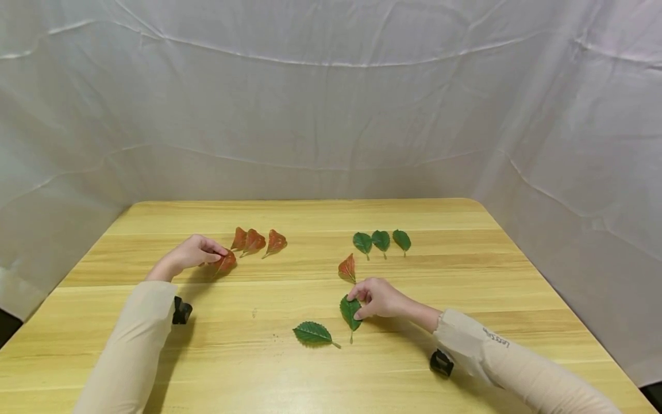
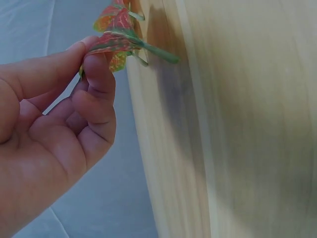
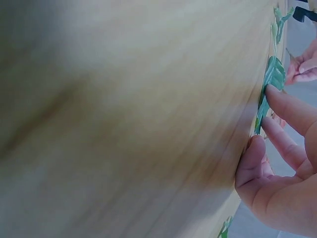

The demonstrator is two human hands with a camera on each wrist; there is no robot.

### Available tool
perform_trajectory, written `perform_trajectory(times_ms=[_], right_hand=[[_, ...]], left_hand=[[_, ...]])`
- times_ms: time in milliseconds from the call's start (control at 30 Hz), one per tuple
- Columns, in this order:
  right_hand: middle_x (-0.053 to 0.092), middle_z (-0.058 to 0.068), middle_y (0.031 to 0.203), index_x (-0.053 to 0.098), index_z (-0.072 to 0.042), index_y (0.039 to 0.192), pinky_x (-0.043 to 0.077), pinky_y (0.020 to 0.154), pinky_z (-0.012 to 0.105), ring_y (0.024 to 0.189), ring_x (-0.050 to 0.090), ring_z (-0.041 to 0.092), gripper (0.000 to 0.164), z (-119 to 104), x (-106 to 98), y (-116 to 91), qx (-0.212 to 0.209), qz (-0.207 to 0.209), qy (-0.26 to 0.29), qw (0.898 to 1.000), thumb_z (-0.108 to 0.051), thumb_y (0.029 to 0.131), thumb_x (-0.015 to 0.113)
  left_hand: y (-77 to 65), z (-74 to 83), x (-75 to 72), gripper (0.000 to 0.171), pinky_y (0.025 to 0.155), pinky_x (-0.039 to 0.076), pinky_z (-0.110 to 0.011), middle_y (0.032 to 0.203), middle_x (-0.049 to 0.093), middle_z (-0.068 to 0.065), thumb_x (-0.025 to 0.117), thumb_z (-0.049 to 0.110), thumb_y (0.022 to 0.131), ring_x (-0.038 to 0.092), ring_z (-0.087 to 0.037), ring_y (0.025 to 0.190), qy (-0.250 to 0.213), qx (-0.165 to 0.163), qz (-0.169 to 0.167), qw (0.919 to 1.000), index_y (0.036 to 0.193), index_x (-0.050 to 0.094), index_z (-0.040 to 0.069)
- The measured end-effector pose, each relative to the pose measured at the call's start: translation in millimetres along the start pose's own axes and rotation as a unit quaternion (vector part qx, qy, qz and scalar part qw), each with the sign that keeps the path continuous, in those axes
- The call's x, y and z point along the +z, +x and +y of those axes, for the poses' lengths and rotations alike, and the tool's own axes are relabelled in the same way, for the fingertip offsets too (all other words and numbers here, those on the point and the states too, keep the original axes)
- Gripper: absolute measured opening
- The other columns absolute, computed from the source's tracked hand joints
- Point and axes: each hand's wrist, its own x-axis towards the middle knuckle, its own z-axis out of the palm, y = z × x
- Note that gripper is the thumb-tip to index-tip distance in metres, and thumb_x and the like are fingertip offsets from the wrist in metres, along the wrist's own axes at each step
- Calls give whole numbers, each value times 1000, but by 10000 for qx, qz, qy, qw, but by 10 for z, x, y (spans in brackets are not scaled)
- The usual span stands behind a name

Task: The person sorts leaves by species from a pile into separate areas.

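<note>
My left hand [image 1: 195, 251] pinches a red leaf [image 2: 119, 42] between thumb and fingers, with its stem pointing away from the hand. Two red leaves [image 1: 253, 242] overlap just beyond, and another red leaf [image 1: 276, 242] lies to their right. My right hand [image 1: 380, 298] is at a green leaf [image 1: 350, 310], thumb and forefinger spread apart along its right edge. In the right wrist view the fingertips [image 3: 270, 94] touch this leaf close over the table. A second green leaf [image 1: 312, 332] lies to its left, and a single red leaf [image 1: 347, 268] lies just beyond the right hand.
Three green leaves [image 1: 381, 240] lie in a row toward the back right of the wooden table [image 1: 233, 356]. White cloth [image 1: 331, 115] hangs behind the table and along both sides. Black wrist cameras [image 1: 182, 311] sit at both sleeves.
</note>
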Motion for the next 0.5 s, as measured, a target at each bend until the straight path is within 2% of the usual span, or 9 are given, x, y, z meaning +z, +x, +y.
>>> perform_trajectory(times_ms=[167, 500], right_hand=[[50, 2, 75, 65, 0, 93, 40, 55, 22, 61, 41, 10, 27, -1, 0, 1, 24, 13, 19, 10000, -2, 68, 75], [50, 3, 74, 65, 1, 92, 39, 54, 21, 60, 40, 9, 27, 1, -10, -1, -6, 14, 33, 10000, -1, 68, 75]], left_hand=[[19, -19, -11, 24, 52, 37, -24, 97, 62, -16, 50, -4, 86, 42, -10, 59, -15, -31, -109, 9999, 107, 55, -15], [45, -48, 0, 25, 51, 39, -24, 96, 63, -15, 51, -2, 87, 44, -10, 59, -178, -21, -273, 9995, 107, 54, -16]])
